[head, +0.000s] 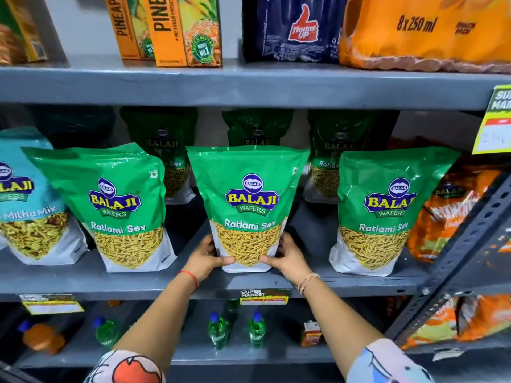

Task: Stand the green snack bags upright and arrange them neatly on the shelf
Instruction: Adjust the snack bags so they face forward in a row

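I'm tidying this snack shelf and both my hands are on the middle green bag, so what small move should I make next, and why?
Probably let go of the middle green bag and turn to the left green bag. The left hand and right hand hold the middle bag's base; it stands upright and faces front on the shelf. The left bag tilts, so it looks the least neat.

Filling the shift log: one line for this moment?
stage: straightening | left hand and right hand: gripping middle green bag at base | bag: upright, front row | shelf
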`<act>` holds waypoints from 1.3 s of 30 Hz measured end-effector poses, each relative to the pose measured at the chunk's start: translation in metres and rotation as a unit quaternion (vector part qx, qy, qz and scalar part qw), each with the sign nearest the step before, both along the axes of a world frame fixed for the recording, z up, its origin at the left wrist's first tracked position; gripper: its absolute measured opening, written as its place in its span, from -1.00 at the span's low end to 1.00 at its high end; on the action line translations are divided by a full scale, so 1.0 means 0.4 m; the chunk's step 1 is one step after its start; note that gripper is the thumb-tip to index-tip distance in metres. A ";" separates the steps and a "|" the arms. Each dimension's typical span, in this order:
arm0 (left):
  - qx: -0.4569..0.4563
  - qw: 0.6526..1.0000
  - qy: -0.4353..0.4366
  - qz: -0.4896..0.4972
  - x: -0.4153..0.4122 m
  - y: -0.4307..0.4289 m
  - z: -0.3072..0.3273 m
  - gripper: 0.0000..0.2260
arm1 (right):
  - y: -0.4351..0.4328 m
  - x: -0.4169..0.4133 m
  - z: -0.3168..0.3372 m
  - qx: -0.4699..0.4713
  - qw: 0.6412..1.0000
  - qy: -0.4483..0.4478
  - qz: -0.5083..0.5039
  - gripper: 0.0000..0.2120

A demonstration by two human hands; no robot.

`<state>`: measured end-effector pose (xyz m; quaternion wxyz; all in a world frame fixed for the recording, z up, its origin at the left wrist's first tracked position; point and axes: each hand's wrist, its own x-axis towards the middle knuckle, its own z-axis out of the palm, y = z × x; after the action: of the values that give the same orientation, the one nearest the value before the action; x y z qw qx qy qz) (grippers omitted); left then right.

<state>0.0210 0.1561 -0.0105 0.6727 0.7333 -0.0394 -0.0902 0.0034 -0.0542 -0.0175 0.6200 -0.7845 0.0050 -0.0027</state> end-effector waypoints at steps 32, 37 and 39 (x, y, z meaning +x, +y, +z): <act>-0.123 0.966 -0.077 0.214 -0.017 0.042 0.128 -0.76 | 0.033 -0.015 0.120 0.159 0.977 -0.073 -0.119 -0.61; 0.112 0.939 -0.135 0.296 -0.157 -0.022 -0.025 -0.75 | -0.019 -0.173 -0.067 -0.071 0.985 -0.051 -0.151 -0.83; 0.141 0.950 -0.158 0.228 -0.182 -0.084 -0.046 -0.74 | -0.058 -0.215 -0.073 -0.102 0.974 -0.080 -0.184 -0.91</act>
<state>-0.0520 0.1224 -0.0290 0.5503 0.8150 0.0361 0.1779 -0.0826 -0.0773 -0.0468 0.5244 -0.8264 0.0994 -0.1797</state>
